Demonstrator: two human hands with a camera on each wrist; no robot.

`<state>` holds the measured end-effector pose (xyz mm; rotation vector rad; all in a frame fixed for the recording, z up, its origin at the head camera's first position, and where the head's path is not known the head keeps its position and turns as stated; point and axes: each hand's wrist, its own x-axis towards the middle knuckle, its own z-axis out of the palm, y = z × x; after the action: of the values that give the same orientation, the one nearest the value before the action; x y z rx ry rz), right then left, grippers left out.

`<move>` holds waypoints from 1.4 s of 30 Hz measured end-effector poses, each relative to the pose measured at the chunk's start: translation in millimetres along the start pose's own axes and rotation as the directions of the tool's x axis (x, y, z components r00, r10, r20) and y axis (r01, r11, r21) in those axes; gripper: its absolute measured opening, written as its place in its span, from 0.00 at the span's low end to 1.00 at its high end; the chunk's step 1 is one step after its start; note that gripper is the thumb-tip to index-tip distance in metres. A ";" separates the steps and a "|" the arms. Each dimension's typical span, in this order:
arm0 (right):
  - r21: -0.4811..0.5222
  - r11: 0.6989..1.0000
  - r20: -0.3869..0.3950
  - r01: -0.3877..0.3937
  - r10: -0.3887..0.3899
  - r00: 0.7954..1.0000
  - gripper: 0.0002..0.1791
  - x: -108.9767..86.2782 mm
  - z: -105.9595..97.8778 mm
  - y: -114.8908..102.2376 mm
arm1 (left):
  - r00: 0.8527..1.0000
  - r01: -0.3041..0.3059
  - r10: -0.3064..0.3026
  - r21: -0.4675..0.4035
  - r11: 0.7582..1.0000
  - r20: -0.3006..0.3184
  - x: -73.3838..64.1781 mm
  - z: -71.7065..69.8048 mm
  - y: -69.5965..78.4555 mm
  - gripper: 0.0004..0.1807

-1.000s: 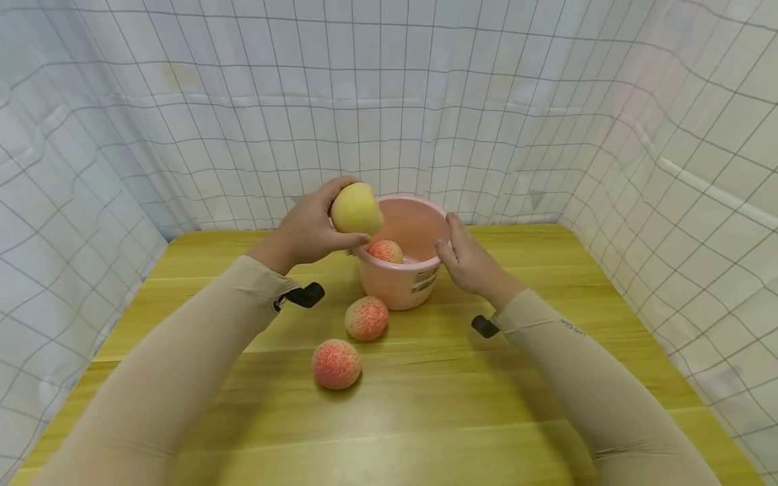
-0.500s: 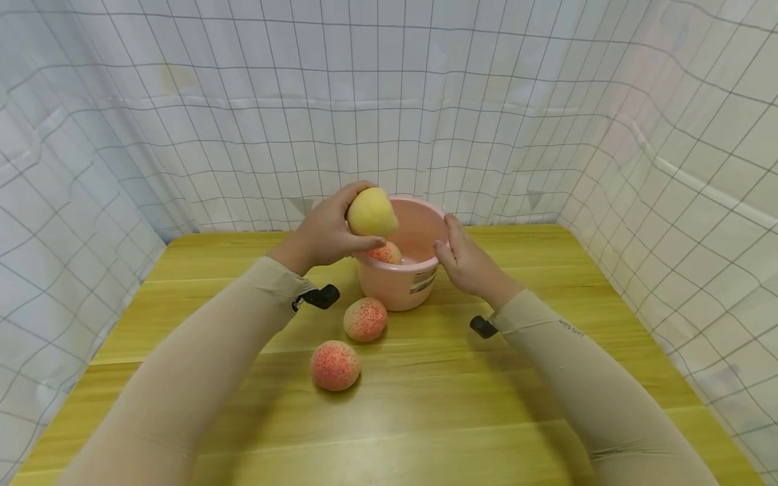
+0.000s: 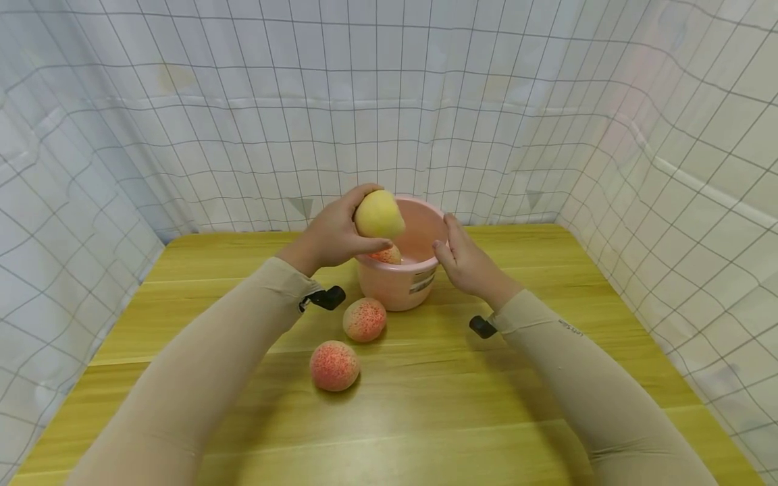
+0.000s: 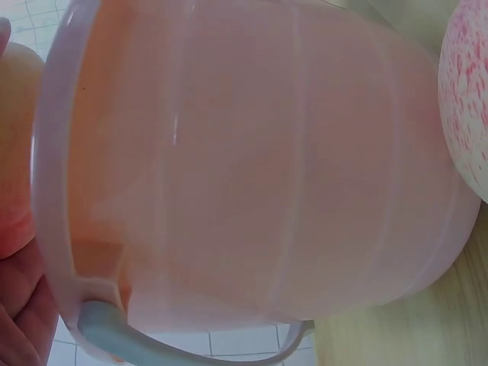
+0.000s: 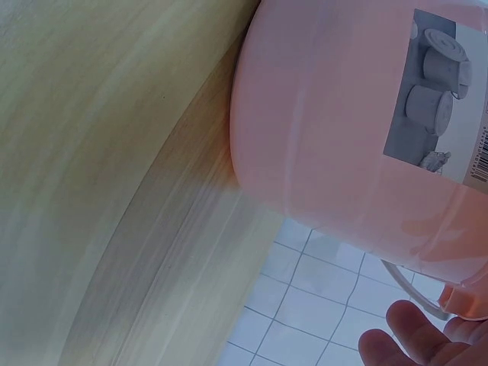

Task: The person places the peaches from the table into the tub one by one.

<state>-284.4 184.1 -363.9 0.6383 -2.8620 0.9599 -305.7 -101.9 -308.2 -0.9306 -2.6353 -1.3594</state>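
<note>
My left hand holds a yellow peach over the left side of a pink bucket, thumb below it and fingers behind. In the left wrist view this peach shows an orange-red side, just beyond the bucket rim. My right hand grips the bucket's right rim, with the thumb at the top edge. One red-speckled peach lies inside the bucket, partly hidden by my left hand. Two more speckled peaches, a nearer one and a farther one, rest on the table in front.
The bucket stands on a yellow wood-grain table near its back edge. A grey handle hangs at the bucket's side, and a printed label is on its wall. White grid-patterned curtain encloses the back and both sides.
My left hand has carried the yellow peach rightward, from beside the bucket's left rim to over its opening. My right hand stays on the rim, and the table peaches have not moved.
</note>
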 end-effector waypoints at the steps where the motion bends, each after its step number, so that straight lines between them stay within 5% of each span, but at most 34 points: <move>1: -0.001 1.000 0.001 0.000 0.000 1.000 0.41 0.0 0.0 -0.1 | 1.000 0.003 -0.003 -0.002 1.000 0.001 0.2 0.3 0.0 0.47; 42: 0.002 1.000 0.016 0.004 -0.004 1.000 0.41 -1.0 -0.2 -1.7 | 0.999 -0.010 0.011 -0.036 0.999 0.033 2.1 8.4 -3.0 0.49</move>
<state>-282.8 183.4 -362.9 0.6545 -2.8733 0.9618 -307.1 -95.9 -315.0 -0.9784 -2.6350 -1.4050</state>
